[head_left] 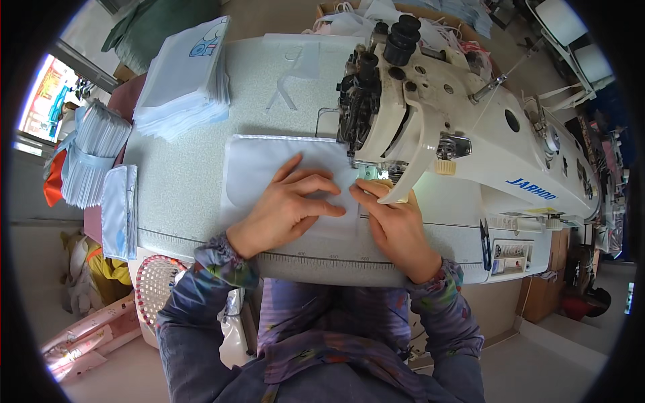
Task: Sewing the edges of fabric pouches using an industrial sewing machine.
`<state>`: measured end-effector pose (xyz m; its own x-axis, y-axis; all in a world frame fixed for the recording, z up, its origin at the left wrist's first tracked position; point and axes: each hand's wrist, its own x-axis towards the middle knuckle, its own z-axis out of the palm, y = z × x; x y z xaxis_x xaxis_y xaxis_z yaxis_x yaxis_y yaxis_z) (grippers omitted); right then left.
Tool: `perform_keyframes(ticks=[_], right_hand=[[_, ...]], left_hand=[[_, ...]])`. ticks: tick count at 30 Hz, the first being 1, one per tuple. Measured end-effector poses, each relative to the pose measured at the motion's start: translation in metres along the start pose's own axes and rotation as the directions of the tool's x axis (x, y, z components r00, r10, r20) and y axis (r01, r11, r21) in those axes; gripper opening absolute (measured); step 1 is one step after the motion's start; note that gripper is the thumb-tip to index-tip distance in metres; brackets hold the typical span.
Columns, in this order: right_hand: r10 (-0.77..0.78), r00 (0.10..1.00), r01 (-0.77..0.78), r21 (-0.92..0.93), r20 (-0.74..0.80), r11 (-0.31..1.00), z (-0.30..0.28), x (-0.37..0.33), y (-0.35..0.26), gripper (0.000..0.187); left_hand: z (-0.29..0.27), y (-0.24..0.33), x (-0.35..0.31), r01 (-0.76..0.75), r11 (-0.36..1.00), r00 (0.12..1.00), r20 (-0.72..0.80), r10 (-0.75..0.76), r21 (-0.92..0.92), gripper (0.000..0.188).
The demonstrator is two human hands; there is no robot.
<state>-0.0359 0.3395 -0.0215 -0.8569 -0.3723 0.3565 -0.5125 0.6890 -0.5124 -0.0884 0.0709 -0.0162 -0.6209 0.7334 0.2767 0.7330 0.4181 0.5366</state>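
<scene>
A pale, whitish fabric piece (252, 171) lies flat on the bed of a white sewing machine (490, 134), its right side by the needle area. My left hand (285, 211) rests on this fabric with fingers and thumb spread apart. Close to the presser foot, my right hand (398, 232) has its fingertips drawn together at the fabric's right edge. Part of its fingers is hidden behind the machine's curved white lever (413, 158). A small light glows under the machine head beside the right fingertips.
A stack of pale fabric pieces (181, 87) stands at the back left, with a tied bundle (94, 158) and a folded piece (119, 211) beside it. Scraps (292, 74) lie behind. Dark thread snips (485, 245) and a small parts tray (510, 255) sit right. A basket (156, 285) hangs front left.
</scene>
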Motion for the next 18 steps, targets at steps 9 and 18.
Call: perform_keyframes(ticks=[9,18], right_hand=[[-0.007,1.000,0.007,-0.018,0.017,1.000,0.001,0.006,-0.001,0.049],[0.009,1.000,-0.009,-0.016,-0.005,1.000,0.004,0.008,-0.004,0.045]], left_hand=[[-0.012,-0.036,0.031,-0.033,0.999,0.999,0.008,0.033,0.005,0.048],[-0.011,-0.073,0.054,-0.076,0.995,0.996,-0.039,0.078,0.063,0.049]])
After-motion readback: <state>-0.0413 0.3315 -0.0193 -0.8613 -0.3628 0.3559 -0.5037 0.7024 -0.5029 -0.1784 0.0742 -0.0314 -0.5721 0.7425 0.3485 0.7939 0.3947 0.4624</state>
